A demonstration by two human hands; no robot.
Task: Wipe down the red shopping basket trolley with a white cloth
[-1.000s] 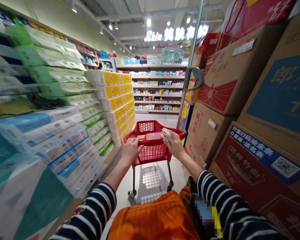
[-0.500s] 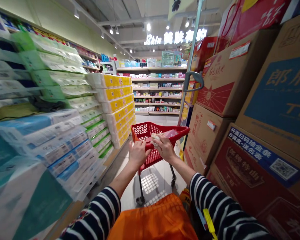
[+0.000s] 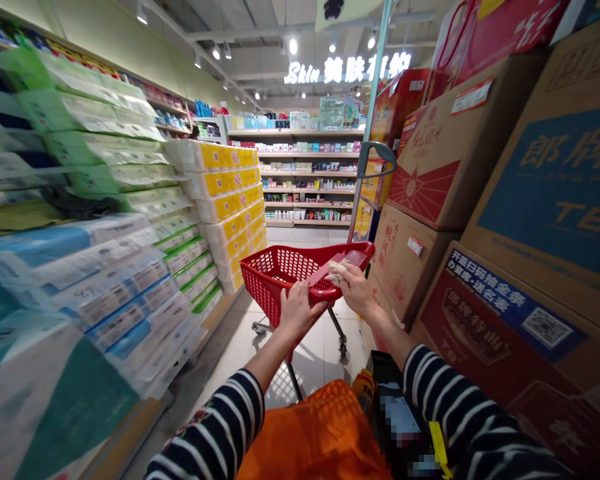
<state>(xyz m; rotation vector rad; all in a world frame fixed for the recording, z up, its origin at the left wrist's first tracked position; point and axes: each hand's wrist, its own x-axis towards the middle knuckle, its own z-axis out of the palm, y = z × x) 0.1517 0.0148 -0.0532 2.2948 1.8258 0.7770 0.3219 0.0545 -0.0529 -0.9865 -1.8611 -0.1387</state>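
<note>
A red plastic shopping cart (image 3: 265, 283) with holed sides and wheels stands in front of me in the aisle, turned at an angle. My left hand (image 3: 300, 308) is closed over its near rim, the fingers curled over the edge. In my right hand (image 3: 356, 288) a crumpled whitish cloth (image 3: 337, 268) is pinched, resting against the cart's upper edge near the handle end. Whether it is cloth or tissue is hard to tell. Under my arms hangs an orange apron (image 3: 313, 433).
Packaged paper products (image 3: 135, 287) are stacked along the left. Cardboard boxes (image 3: 430, 160) pile up on the right, beside a pole with a grey handle (image 3: 377, 160). Shelves of small goods (image 3: 307, 177) stand ahead. A dark box (image 3: 397, 400) sits low by my right arm.
The cart has swung round, its near end turning right and its basket showing more to the left. Both hands have moved right with it, the cloth still in my right hand.
</note>
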